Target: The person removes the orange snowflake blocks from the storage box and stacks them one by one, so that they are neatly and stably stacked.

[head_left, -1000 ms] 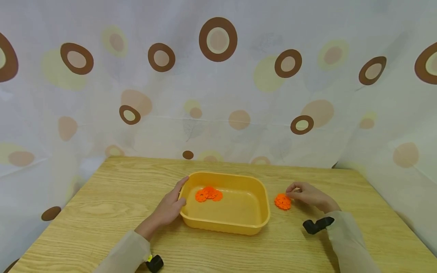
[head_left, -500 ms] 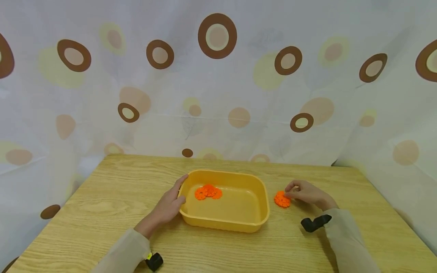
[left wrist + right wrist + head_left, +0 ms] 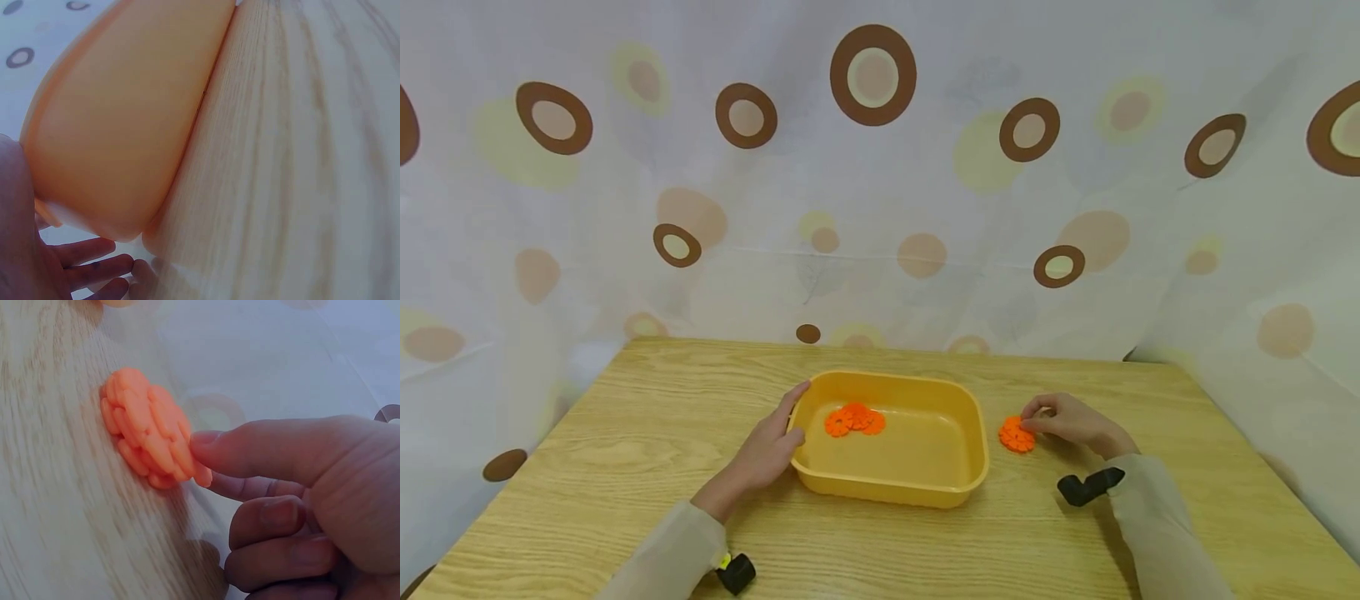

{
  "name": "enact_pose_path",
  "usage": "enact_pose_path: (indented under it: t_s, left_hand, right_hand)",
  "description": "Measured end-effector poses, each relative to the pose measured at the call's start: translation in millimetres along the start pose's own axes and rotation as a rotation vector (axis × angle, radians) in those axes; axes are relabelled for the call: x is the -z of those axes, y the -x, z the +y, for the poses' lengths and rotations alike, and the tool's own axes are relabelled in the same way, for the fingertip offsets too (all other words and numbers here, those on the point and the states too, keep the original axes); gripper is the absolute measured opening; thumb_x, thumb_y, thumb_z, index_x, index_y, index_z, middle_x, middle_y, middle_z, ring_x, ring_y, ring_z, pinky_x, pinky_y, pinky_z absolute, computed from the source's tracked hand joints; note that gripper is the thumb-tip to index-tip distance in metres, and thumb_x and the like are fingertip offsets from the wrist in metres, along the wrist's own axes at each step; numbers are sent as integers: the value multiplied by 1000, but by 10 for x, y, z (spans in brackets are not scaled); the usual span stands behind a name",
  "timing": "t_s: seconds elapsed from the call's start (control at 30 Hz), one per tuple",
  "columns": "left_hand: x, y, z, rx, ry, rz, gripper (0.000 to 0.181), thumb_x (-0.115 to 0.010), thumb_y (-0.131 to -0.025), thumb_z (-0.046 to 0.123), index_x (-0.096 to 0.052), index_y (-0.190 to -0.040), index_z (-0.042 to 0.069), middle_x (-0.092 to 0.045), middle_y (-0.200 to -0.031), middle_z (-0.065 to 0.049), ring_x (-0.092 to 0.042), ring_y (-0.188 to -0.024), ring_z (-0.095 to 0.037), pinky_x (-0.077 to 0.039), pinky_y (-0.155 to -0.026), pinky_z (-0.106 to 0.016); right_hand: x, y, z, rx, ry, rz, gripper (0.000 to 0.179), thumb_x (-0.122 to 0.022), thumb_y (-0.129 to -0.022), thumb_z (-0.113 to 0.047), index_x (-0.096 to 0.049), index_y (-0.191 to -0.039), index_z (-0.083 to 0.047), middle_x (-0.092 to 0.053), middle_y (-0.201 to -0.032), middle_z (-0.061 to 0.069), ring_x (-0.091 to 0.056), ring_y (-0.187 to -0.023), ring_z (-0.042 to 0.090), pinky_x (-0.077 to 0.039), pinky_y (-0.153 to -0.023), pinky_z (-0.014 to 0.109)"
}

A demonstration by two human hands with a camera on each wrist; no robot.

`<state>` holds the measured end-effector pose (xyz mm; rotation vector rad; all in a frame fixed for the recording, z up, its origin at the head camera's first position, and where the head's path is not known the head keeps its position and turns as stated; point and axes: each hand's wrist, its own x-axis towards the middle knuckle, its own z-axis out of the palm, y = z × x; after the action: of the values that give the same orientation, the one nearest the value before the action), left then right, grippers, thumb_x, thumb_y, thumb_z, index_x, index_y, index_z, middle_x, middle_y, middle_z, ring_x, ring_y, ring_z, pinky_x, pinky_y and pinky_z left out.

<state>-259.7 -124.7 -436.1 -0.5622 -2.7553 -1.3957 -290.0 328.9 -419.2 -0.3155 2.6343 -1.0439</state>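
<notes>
A yellow plastic tub [image 3: 891,490] stands on the wooden table, with several orange notched discs [image 3: 855,418] overlapping inside at its left. At the tub's left end my left hand [image 3: 763,450] grips the rim, thumb over the inner side and fingers outside. In the left wrist view those fingers hang beside the tub's outer wall [image 3: 125,125]. To the right of the tub, a small pile of orange notched discs [image 3: 1017,435] lies on the table. My right hand [image 3: 1075,423] pinches a disc at the edge of this pile [image 3: 147,428] between thumb and forefinger, its other fingers curled.
The wooden table [image 3: 850,550] reaches back to a patterned curtain [image 3: 880,183] behind and at both sides. Black wrist cameras [image 3: 1090,486] are fixed at the cuffs.
The head view has shifted slightly. My right fingertips lie a little further over the disc pile. The left hand and the tub keep their places.
</notes>
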Motion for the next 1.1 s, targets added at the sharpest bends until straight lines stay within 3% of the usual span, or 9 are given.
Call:
enact_pose_path:
  t_s: [0.13, 0.6, 1.1]
  left_hand:
    - [11, 2, 6, 2, -1, -2, 68, -40, -88, 6, -21, -153, 12, -34, -153, -20, -41, -133, -35, -31, -109, -54]
    - [3, -3, -4, 5, 10, -4, 68, -41, -88, 5, -21, -153, 11, -34, -152, -20, -43, -132, -34, -31, -109, -54]
    - [-9, -10, -10, -4, 9, 0, 67, -41, -88, 5, -22, -153, 10, -35, -152, -19, -45, -130, -33, -33, -108, -52]
  right_hand:
    - [3, -9, -15, -11, -16, -7, 26, -61, -93, -23, -64, -105, -1, -54, -88, 3, -41, -73, 15, -32, -67, 29]
    - [13, 12, 22, 92, -3, 3, 22, -59, -93, -19, -67, -102, 0, -58, -91, 5, -42, -74, 12, -32, -67, 27]
    - [14, 20, 22, 63, 0, 10, 28, -58, -94, -21, -69, -107, 1, -64, -97, 7, -43, -78, 12, -35, -68, 26]
